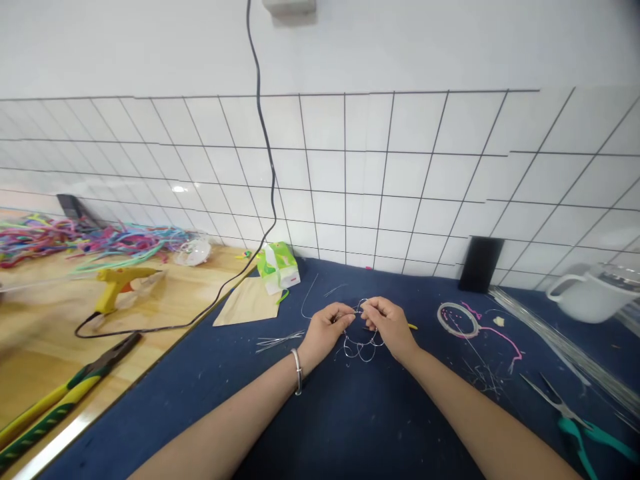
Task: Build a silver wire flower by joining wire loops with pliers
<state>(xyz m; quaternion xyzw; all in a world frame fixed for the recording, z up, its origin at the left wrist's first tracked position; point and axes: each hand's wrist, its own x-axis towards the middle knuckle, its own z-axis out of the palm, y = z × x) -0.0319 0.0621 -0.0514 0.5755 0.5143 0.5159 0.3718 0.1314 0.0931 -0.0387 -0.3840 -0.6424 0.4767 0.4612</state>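
Note:
A looped piece of silver wire (367,353) spans the gap between my hands, its rounded loops hanging toward me over the dark blue cloth (350,413). My left hand (326,328), with a silver bangle (299,371) at the wrist, pinches the wire's left side between thumb and fingers. On the opposite side, my right hand (390,325) is closed on the same wirework, fingertips near the top loop. The exact pinch points are too small to make out. A yellow-tipped tool (413,327) lies partly hidden behind my right hand.
Cut wires (280,341) and a tissue pack (279,265) lie left. Rightward are a round ring (457,320), teal-handled pliers (575,420), a wire bundle (570,347), a phone-like black slab (481,265) and a white mug (583,295). Yellow-green pliers (70,393) and a glue gun (113,287) rest far left.

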